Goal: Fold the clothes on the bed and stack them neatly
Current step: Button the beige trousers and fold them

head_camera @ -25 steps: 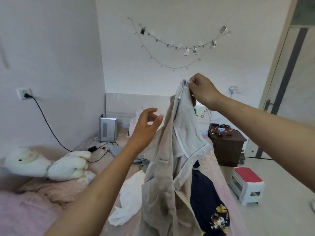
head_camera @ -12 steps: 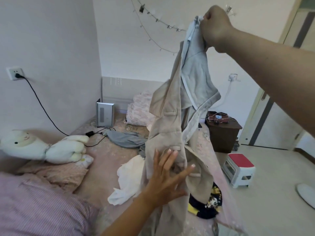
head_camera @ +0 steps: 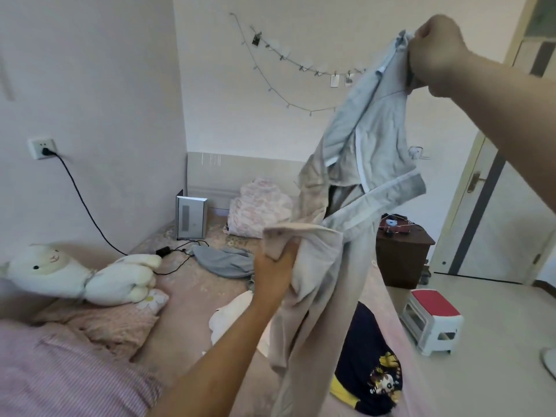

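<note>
A grey zip jacket (head_camera: pixel 376 139) hangs in the air, tangled with beige trousers (head_camera: pixel 316 296). My right hand (head_camera: pixel 433 52) grips the jacket's top edge high at the upper right. My left hand (head_camera: pixel 275 266) grips the trousers' waistband lower down, in the middle. Below them on the bed (head_camera: pixel 192 296) lie a white garment (head_camera: pixel 228 317), a dark navy shirt with a cartoon print (head_camera: pixel 373 371) and a grey garment (head_camera: pixel 222 260).
A white plush toy (head_camera: pixel 75 275) and pink pillows lie at the left. A folded floral quilt (head_camera: pixel 258 209) and a silver device (head_camera: pixel 191 218) with a cable sit by the headboard. A brown nightstand (head_camera: pixel 403 257) and a red-topped stool (head_camera: pixel 430 320) stand to the right.
My left hand went from flat against the hanging trousers to gripping their waistband and lifting it. My right hand stays high with the jacket.
</note>
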Demonstrator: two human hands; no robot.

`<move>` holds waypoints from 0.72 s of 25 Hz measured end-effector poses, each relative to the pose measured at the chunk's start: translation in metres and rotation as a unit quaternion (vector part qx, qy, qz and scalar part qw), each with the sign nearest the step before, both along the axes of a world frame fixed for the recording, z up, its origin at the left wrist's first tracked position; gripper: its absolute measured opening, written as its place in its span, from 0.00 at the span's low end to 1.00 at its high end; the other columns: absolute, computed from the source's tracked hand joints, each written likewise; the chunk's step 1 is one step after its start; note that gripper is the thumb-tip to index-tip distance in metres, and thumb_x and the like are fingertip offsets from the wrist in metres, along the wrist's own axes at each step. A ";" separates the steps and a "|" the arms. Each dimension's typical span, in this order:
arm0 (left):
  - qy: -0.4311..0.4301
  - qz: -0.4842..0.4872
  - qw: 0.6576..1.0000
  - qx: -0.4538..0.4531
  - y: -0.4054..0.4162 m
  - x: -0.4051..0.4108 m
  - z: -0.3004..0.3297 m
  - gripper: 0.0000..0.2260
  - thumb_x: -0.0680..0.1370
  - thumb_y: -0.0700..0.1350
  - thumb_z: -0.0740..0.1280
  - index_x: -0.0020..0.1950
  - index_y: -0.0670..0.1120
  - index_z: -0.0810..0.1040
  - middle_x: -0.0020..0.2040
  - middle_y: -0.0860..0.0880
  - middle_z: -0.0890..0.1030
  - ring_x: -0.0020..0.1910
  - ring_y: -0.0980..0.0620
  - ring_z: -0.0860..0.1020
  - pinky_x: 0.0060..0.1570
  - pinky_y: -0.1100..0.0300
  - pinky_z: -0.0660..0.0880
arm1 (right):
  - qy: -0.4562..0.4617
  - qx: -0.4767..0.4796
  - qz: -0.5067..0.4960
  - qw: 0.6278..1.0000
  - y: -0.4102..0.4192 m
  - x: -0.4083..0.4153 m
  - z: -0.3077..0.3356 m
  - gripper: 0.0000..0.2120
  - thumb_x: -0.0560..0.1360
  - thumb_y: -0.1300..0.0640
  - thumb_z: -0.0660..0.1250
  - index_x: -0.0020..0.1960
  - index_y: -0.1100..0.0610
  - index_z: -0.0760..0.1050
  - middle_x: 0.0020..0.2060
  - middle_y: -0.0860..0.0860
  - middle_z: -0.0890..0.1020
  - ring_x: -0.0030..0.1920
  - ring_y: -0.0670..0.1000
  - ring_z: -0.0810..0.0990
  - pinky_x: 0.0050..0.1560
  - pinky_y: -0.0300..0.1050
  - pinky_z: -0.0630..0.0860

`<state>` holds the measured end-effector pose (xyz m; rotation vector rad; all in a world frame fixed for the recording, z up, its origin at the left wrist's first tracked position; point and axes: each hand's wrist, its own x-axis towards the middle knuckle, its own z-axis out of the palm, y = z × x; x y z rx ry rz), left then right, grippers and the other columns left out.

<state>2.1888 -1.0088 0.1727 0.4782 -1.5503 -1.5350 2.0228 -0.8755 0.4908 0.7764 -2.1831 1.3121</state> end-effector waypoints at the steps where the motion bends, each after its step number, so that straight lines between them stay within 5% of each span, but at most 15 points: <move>1: 0.004 -0.021 0.997 0.070 -0.018 -0.001 0.020 0.11 0.80 0.48 0.71 0.56 0.41 0.82 0.52 0.44 0.85 0.55 0.45 0.82 0.52 0.56 0.78 | -0.009 -0.012 -0.011 1.000 0.012 -0.009 0.000 0.16 0.80 0.70 0.57 0.38 0.54 0.62 0.36 0.55 0.66 0.31 0.49 0.61 0.29 0.45 0.63; 5: 0.008 -0.055 0.995 0.078 -0.088 0.005 0.105 0.16 0.80 0.48 0.71 0.64 0.42 0.80 0.58 0.43 0.84 0.56 0.45 0.82 0.59 0.52 0.78 | -0.094 -0.100 -0.008 0.990 0.063 -0.043 -0.020 0.14 0.80 0.69 0.58 0.42 0.53 0.70 0.34 0.58 0.71 0.33 0.52 0.68 0.25 0.41 0.65; 10: 0.007 -0.205 0.979 -0.010 -0.120 0.008 0.174 0.10 0.84 0.40 0.62 0.62 0.41 0.78 0.57 0.41 0.84 0.54 0.44 0.82 0.53 0.54 0.81 | -0.157 -0.104 0.046 0.981 0.088 -0.063 -0.042 0.14 0.73 0.73 0.58 0.35 0.59 0.63 0.25 0.53 0.61 0.26 0.49 0.56 0.27 0.36 0.55; 14: 0.033 -0.293 0.955 0.046 -0.129 0.015 0.219 0.23 0.86 0.54 0.51 0.67 0.40 0.75 0.65 0.42 0.80 0.57 0.49 0.83 0.57 0.55 0.80 | -0.148 -0.136 0.136 0.970 0.101 -0.055 -0.041 0.06 0.82 0.52 0.66 0.51 0.52 0.69 0.36 0.51 0.74 0.33 0.49 0.71 0.33 0.43 0.67; 16: -0.064 -0.283 0.955 -0.061 -0.135 0.024 0.231 0.18 0.85 0.51 0.60 0.68 0.40 0.74 0.69 0.38 0.76 0.55 0.50 0.83 0.54 0.56 0.81 | -0.135 -0.106 0.192 0.966 0.110 -0.052 -0.039 0.13 0.81 0.51 0.68 0.63 0.49 0.69 0.45 0.51 0.76 0.41 0.49 0.76 0.40 0.47 0.73; 18: -0.190 -0.301 0.922 -0.153 -0.134 0.035 0.239 0.37 0.67 0.56 0.81 0.68 0.38 0.72 0.66 0.37 0.78 0.54 0.50 0.83 0.53 0.57 0.81 | -0.083 -0.056 0.199 0.975 0.118 -0.047 -0.039 0.09 0.80 0.54 0.69 0.59 0.53 0.73 0.45 0.51 0.76 0.40 0.48 0.76 0.36 0.44 0.72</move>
